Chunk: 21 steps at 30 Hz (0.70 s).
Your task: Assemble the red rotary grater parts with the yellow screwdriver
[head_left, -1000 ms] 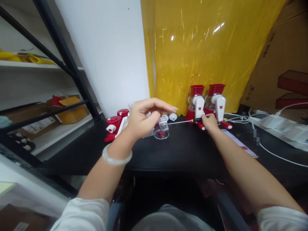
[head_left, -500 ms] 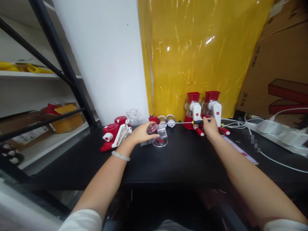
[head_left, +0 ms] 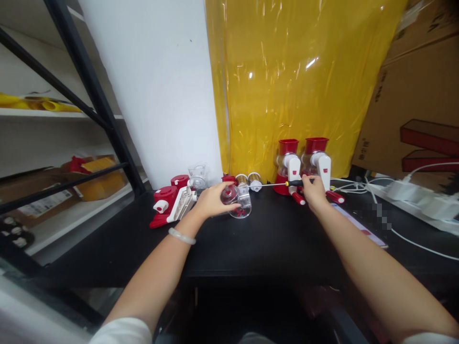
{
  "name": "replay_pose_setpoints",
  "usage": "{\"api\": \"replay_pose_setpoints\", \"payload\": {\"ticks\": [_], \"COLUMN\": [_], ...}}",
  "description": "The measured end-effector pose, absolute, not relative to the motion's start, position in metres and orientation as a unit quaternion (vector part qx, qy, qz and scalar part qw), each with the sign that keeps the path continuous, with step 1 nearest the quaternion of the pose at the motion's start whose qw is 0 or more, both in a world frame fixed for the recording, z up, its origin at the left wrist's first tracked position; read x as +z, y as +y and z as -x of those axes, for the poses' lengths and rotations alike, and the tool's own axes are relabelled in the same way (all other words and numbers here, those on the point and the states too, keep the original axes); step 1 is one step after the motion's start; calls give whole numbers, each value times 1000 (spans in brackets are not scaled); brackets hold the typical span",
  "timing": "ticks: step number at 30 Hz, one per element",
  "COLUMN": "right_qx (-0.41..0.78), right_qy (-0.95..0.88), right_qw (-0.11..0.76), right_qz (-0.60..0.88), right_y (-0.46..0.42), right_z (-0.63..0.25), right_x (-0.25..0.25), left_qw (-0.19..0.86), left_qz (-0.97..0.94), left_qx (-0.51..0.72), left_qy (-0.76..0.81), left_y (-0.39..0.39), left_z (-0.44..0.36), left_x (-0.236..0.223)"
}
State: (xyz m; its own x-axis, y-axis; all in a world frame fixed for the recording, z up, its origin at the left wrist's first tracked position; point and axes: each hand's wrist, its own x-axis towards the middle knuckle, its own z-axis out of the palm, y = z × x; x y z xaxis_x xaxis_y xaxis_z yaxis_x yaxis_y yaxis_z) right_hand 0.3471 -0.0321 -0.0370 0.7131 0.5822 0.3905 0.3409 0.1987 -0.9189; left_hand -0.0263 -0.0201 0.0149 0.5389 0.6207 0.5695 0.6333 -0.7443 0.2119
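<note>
My left hand (head_left: 214,199) is closed around a clear plastic housing (head_left: 245,195) with a dark red round part inside. A clear disc-shaped piece with red bits shows just below the housing; I cannot tell whether the two are joined. In my right hand (head_left: 313,192) is a screwdriver (head_left: 276,184) with a black and yellow handle, held level. Its metal shaft points left, and its tip is at or close to the housing's right side. Just behind lie two metal grater drums (head_left: 255,182) with white rims.
Two red and white rotary graters (head_left: 288,165) stand at the back right. Red and white grater parts (head_left: 167,198) and a clear cup (head_left: 197,175) sit at left. A phone (head_left: 360,225), cables and a power strip (head_left: 423,200) lie at right.
The clear housing has turned in my left hand, showing more of its dark red round part. My right hand and the screwdriver stay almost in place.
</note>
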Motion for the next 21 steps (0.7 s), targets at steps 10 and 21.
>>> {"api": "replay_pose_setpoints", "payload": {"ticks": [10, 21], "right_qx": [155, 29], "right_qy": [-323, -411], "right_qw": [747, 695], "right_qz": [559, 589], "right_y": [-37, -48], "right_z": [-339, -347], "right_x": [-27, -25], "left_qw": [10, -9], "left_qz": [876, 878], "left_qx": [-322, -327], "left_qy": [-358, -350], "left_y": [-19, -16], "left_z": [27, 30], "left_x": [15, 14]}}
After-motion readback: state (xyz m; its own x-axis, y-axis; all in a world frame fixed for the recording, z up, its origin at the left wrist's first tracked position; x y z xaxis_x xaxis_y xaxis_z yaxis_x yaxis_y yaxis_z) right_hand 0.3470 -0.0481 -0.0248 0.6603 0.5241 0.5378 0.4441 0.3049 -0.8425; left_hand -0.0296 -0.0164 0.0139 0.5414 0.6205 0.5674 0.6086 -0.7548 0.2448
